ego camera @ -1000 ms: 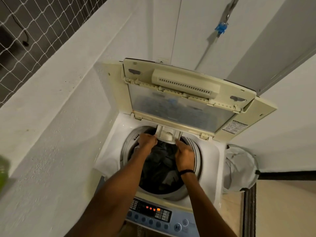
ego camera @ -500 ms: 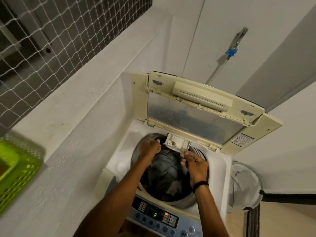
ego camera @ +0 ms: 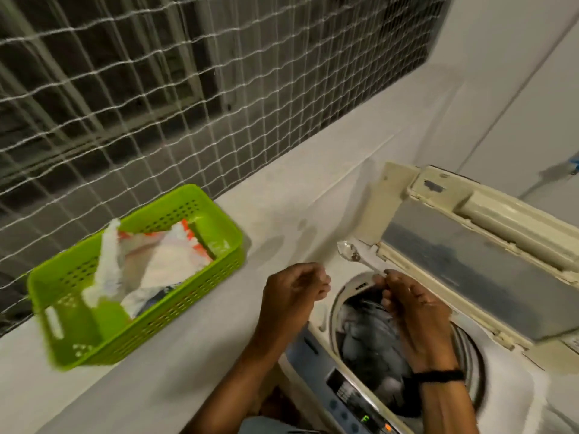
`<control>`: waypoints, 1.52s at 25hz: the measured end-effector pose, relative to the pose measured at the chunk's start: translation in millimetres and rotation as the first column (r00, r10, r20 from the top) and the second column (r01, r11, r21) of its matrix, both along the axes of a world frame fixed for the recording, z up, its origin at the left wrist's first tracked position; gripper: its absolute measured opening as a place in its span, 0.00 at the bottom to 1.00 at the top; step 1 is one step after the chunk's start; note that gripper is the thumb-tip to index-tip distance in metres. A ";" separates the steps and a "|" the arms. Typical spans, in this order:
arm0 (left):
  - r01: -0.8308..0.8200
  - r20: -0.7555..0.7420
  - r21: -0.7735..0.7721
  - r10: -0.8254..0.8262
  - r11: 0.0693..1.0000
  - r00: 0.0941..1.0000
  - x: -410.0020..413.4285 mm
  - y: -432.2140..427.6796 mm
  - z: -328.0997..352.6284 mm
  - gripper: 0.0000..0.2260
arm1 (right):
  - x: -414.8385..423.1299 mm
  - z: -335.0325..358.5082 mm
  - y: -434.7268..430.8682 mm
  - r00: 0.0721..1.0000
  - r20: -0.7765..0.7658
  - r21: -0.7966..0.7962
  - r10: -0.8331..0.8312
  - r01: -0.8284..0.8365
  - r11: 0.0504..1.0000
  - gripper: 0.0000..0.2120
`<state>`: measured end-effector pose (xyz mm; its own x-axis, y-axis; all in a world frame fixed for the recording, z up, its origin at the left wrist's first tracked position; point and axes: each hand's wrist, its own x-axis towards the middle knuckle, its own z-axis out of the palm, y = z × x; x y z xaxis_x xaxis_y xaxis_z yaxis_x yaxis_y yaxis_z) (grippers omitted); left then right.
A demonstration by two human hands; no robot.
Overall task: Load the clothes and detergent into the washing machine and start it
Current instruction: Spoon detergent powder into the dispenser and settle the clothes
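Left grip (ego camera: 296,291): fingers curled inward, with nothing visible in them; it hovers above the ledge (ego camera: 219,355) just beside the washing machine (ego camera: 517,380). Right grip (ego camera: 413,311): fingertips pinch the handle end of a spoon (ego camera: 349,252) over the back rim of the drum. The spoon bowl points away toward the ledge and appears to carry white powder, though blur prevents confirmation.

Layout, left to right:
1. A green basket (ego camera: 175,314) stands on the ledge, well apart from the machine. It contains an open detergent bag (ego camera: 163,264), white with orange print.
2. The spoon sits between the basket and the drum, nearer the drum.
3. Dark clothes (ego camera: 369,336) fill the drum beneath the right grip.
4. The lid (ego camera: 470,270) stands raised behind the drum.
5. The control panel (ego camera: 347,399) at the front edge shows lit indicators.

Status, as judged:
- Clothes loading: complete or nearly complete.
- Power: apparently on.
- Detergent dosing: in progress. How much detergent has gone in cannot be determined.

Remaining: finish dosing, set the spoon aside, lower the lid, and press start.
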<state>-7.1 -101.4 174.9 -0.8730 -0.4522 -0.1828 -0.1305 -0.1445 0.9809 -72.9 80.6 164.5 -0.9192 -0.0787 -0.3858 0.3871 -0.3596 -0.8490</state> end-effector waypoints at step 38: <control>-0.694 -0.194 -0.242 0.667 0.678 0.719 182.6 -167.7 78.3 0.06 | 6.9 97.5 -256.9 0.663 -0.033 0.470 0.748 -0.650 0.597 0.06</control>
